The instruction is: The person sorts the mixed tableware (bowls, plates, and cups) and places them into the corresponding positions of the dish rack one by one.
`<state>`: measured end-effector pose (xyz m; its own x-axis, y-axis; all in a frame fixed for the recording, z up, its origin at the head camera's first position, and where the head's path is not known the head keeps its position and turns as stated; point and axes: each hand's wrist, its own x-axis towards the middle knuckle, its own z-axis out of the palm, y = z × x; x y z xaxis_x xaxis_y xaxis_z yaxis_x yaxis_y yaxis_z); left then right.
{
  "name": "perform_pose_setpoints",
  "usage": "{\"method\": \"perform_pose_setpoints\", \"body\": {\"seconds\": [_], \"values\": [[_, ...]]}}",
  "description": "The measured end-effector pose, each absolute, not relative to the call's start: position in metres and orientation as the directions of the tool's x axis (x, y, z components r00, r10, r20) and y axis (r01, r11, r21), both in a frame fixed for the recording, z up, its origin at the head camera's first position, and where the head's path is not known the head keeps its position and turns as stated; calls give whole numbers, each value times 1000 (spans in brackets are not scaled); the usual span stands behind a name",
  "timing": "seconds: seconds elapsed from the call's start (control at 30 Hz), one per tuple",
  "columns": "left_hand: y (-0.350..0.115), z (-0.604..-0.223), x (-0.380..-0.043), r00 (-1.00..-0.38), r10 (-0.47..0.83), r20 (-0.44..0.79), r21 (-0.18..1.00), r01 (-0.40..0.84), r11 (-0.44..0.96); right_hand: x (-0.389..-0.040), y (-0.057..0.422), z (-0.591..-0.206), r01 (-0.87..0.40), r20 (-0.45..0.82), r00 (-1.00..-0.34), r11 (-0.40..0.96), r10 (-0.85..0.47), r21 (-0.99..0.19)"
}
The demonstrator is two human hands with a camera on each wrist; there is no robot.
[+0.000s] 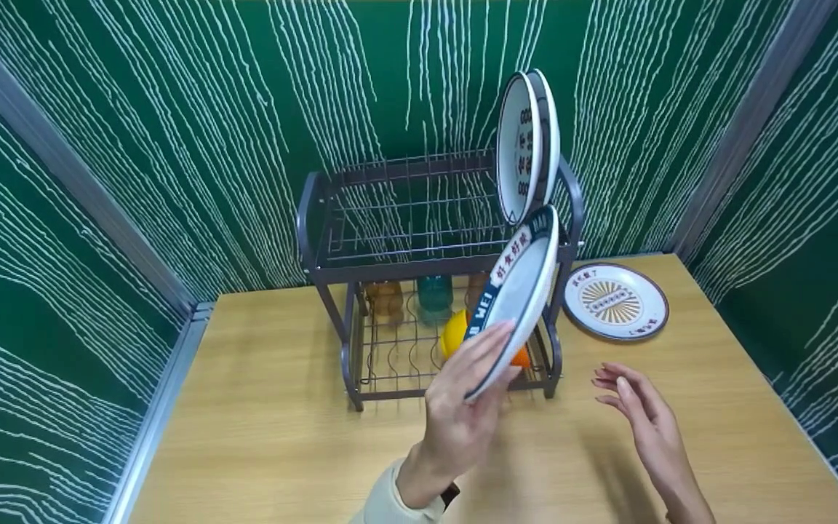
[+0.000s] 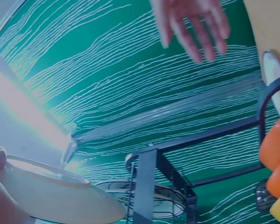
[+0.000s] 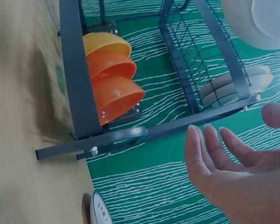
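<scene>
My left hand (image 1: 455, 426) grips the lower edge of a plate (image 1: 524, 287) with a dark band and lettering on its rim. The plate is tilted in front of the right end of a dark two-tier dish rack (image 1: 404, 272). Its pale underside fills the lower left of the left wrist view. On the upper tier, two plates (image 1: 519, 149) stand on edge side by side at the right. My right hand (image 1: 648, 422) hovers over the table, fingers loosely bent and holding nothing; another plate (image 1: 615, 331) lies flat beyond it.
On the lower tier are a yellow bowl (image 3: 105, 43) and orange bowls (image 3: 116, 98), partly hidden by the held plate in the head view. Behind them are a teal glass (image 1: 435, 297) and amber glasses (image 1: 387, 300). Green patterned walls enclose the wooden table (image 1: 259, 437).
</scene>
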<state>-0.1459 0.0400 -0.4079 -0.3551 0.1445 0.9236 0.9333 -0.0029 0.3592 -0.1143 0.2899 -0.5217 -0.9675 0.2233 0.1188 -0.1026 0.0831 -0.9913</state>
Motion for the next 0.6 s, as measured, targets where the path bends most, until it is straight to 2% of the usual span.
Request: {"method": "perform_pose_setpoints", "body": {"seconds": [0.37, 0.6], "values": [[45, -386, -153, -469, 74, 880, 474, 878, -71, -123, 302, -537, -80, 121, -945, 143, 303, -986], [50, -372, -160, -548, 18, 836, 547, 831, -107, -131, 315, -547, 5, 68, -925, 189, 375, -982]]}}
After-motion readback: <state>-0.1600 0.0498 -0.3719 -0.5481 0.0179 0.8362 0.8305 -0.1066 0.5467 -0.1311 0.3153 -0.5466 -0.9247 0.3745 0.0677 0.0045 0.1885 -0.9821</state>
